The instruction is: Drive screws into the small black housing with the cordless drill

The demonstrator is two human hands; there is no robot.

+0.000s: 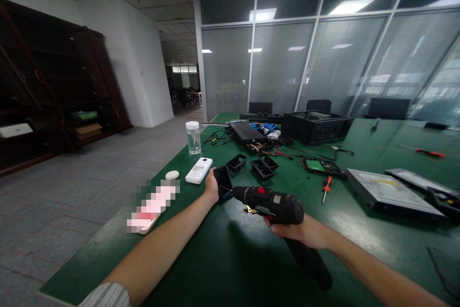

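My right hand is wrapped round the grip of a black cordless drill, which points left. In my left hand is a black rectangular plastic frame, tilted up above the table with its hollow side toward the drill. The drill's front end is at the frame's right side; whether the bit touches it I cannot make out. Behind them, similar black frames lie on the green table, with another such frame to their left.
Along the left edge are a clear jar, a white power bank, a white oval case and a blurred pink phone. An open black computer case stands at the back. Rightward lie an orange screwdriver and a flat metal drive.
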